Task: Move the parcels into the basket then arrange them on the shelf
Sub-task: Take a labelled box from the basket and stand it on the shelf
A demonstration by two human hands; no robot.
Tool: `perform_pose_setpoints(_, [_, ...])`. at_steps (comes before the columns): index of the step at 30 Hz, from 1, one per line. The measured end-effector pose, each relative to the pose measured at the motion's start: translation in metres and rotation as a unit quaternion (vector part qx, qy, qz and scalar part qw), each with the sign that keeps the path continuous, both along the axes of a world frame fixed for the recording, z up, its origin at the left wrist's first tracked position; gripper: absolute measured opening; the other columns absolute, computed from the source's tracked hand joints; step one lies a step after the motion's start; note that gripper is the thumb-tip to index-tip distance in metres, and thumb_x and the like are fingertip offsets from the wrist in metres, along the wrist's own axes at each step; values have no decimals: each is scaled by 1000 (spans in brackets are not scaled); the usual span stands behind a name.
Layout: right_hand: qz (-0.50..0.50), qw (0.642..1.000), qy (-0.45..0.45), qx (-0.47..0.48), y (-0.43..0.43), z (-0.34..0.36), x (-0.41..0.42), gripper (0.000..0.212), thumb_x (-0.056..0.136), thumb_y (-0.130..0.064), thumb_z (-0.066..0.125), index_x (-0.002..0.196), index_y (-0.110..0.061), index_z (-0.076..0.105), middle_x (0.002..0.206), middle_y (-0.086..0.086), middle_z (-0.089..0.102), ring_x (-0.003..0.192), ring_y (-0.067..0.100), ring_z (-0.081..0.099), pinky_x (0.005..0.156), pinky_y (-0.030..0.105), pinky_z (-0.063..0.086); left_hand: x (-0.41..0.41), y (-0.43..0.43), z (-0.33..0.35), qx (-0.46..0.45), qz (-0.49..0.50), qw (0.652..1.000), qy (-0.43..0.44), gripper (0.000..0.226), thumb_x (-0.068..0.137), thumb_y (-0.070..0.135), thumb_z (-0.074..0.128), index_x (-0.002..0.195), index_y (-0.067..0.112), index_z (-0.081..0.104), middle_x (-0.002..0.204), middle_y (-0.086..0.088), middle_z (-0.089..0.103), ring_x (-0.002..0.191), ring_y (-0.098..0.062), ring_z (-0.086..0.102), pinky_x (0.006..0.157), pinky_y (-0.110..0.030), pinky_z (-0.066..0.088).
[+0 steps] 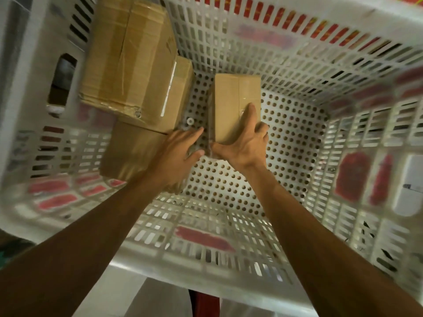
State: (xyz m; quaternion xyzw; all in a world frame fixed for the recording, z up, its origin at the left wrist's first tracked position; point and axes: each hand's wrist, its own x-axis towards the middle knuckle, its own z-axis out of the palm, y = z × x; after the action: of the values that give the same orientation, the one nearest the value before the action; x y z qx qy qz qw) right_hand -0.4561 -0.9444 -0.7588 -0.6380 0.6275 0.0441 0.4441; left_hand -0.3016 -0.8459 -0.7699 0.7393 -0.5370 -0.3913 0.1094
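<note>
Parcels are sitting inside a white slotted basket (297, 53), most of them crowding its left side. A large taped parcel (128, 53) is lying on top at the far left, overlapping a second parcel (176, 99) beneath it, and a third parcel (130, 152) is lying nearer, partly under the second. A small parcel (231, 104) is standing apart from these, near the middle of the basket's bottom. The right hand (242, 145) is gripping this small parcel at its near end, thumb along the near edge, one finger stretching over the top face and the others curling round the right side. The left hand (176, 154) is reaching over the third parcel with fingers loosely extended towards the small parcel's left side and holding nothing; whether they are touching it cannot be told
</note>
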Motion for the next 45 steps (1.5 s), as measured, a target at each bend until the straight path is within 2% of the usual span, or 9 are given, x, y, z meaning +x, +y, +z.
perform_pose_setpoints(5, [31, 999, 0, 32, -1, 10, -23, 128, 61, -35, 87, 152, -32, -3, 134, 9, 24, 120, 26, 31, 100, 42, 41, -4, -10, 22, 107, -81, 989, 59, 83, 89, 52, 56, 150, 40, 1, 160, 10, 8, 146, -13, 4, 118, -49, 15])
perform_pose_setpoints(13, [-39, 986, -125, 102, 10, 32, -61, 133, 45, -50, 85, 152, -35, 8, 134, 4, 31, 121, 25, 42, 83, 44, 58, -27, -24, 45, 230, -1, 959, 166, 95, 83, 66, 50, 147, 41, -16, 159, 13, -7, 147, -14, 3, 117, -47, 13])
perform_pose_setpoints(16, [-64, 978, -175, 88, 8, 39, -69, 130, 41, -54, 84, 150, -38, 14, 138, 2, 33, 125, 24, 42, 92, 50, 54, -26, -26, 45, 272, 54, 941, 194, 119, 65, 78, 58, 144, 41, -22, 159, 5, 15, 144, -21, 24, 115, -56, 20])
perform_pose_setpoints(22, [-77, 963, -249, 70, -3, 55, -80, 123, 49, -50, 89, 149, -38, 18, 146, -1, 31, 133, 24, 39, 93, 52, 53, -26, -26, 44, 188, 194, 902, 335, 110, 48, 56, 87, 142, 34, 35, 135, 7, 54, 121, -16, 56, 99, -50, 48])
perform_pose_setpoints(27, [-3, 960, -245, 138, -28, 78, -90, 115, 69, -23, 86, 155, -24, 9, 138, -8, 32, 129, 24, 45, 98, 47, 51, -37, -10, 59, 157, 190, 906, 345, 96, 71, 14, 76, 148, 33, 21, 148, 7, 38, 125, -11, 48, 98, -46, 49])
perform_pose_setpoints(32, [14, 960, -231, 157, -31, 96, -96, 115, 68, -33, 85, 155, -31, 11, 145, -6, 35, 124, 21, 50, 95, 47, 53, -49, 9, 76, 115, 222, 890, 381, 95, 77, 10, 74, 148, 39, 18, 131, 20, 39, 113, -7, 55, 95, -45, 51])
perform_pose_setpoints(35, [-39, 950, -259, 167, -13, 106, -103, 119, 57, -48, 86, 152, -39, 17, 141, 4, 46, 117, 24, 59, 85, 46, 58, -48, 12, 92, 105, 218, 867, 436, 111, 68, 24, 78, 147, 51, 4, 151, 16, 29, 120, -10, 54, 95, -50, 50])
perform_pose_setpoints(42, [-139, 928, -318, 133, 18, 148, -103, 102, 63, -38, 80, 148, -44, 24, 125, 7, 61, 104, 24, 66, 62, 29, 54, -34, 11, 143, 60, 180, 885, 425, 109, 74, 17, 75, 147, 52, 1, 154, 16, 27, 118, 2, 51, 100, -43, 47])
perform_pose_setpoints(45, [-152, 926, -330, 106, 24, 177, -97, 98, 64, -37, 78, 147, -41, 27, 122, 7, 63, 102, 21, 67, 64, 29, 52, -24, 12, 168, 43, 172, 884, 433, 117, 64, 29, 84, 146, 53, 5, 155, 17, 24, 135, -8, 38, 107, -48, 38])
